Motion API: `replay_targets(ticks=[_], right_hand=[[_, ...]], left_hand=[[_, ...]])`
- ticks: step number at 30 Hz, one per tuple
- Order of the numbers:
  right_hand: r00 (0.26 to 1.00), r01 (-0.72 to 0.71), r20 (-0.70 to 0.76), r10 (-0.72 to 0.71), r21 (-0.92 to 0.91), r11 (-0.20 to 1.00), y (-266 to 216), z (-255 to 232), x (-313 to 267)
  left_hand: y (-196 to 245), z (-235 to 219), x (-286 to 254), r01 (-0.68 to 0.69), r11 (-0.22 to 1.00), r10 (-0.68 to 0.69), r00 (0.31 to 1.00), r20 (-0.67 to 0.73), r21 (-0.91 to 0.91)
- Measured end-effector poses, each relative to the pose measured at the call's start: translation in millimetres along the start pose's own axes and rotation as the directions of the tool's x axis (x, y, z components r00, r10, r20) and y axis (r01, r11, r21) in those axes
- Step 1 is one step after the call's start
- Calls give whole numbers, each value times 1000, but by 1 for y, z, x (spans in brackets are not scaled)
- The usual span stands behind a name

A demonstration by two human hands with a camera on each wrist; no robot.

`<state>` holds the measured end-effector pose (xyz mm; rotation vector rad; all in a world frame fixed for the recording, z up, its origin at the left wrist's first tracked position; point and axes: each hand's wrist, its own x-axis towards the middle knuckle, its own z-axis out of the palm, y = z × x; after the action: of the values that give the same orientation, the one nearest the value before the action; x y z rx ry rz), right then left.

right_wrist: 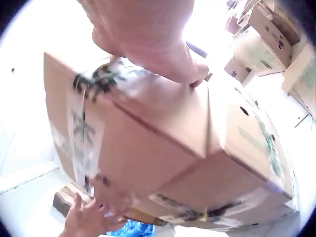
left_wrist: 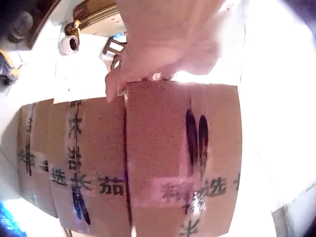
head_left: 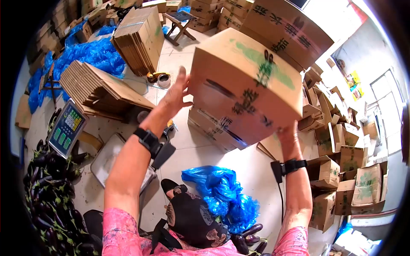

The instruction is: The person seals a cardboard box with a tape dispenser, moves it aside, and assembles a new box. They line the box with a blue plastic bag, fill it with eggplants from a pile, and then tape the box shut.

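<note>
A large taped cardboard box (head_left: 222,96) with green and black print is tilted at the centre of the head view. Beside its left edge is my left hand (head_left: 174,97), fingers spread; the right wrist view also shows this left hand (right_wrist: 91,217) spread near the box (right_wrist: 133,148). My right hand (head_left: 288,133) grips the box's lower right corner, most fingers hidden in the head view; the right wrist view has the right hand (right_wrist: 153,44) bent over an edge. Another taped box (head_left: 213,128) lies directly below, and a further box (head_left: 290,32) stands behind.
Flattened cartons (head_left: 139,40) stand at the upper left, near blue plastic (head_left: 96,55). A scale display (head_left: 67,128) and a pile of eggplants (head_left: 49,205) are on the left. A blue bag (head_left: 220,183) lies in front of my legs. Open boxes (head_left: 350,160) crowd the right side.
</note>
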<state>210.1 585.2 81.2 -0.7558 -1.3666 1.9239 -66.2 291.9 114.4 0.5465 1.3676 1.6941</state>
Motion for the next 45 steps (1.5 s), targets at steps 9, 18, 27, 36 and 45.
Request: replay_targets(ticks=[9, 18, 27, 36, 45], right_hand=[[985, 118, -156, -72, 303, 946, 31, 33, -8], [982, 155, -143, -120, 271, 950, 29, 26, -43], [967, 21, -254, -32, -49, 999, 105, 33, -128], [779, -239, 438, 449, -455, 858, 175, 234, -164], [768, 450, 639, -41, -494, 744, 188, 398, -62]], left_hand=[[-28, 15, 22, -272, 935, 292, 955, -56, 229], [-50, 13, 35, -335, 862, 382, 923, -53, 381], [-80, -76, -43, -185, 651, 496, 838, -229, 736], [-47, -236, -70, 117, 829, 484, 339, -807, 547], [-44, -245, -73, -23, 976, 181, 634, -752, 215]])
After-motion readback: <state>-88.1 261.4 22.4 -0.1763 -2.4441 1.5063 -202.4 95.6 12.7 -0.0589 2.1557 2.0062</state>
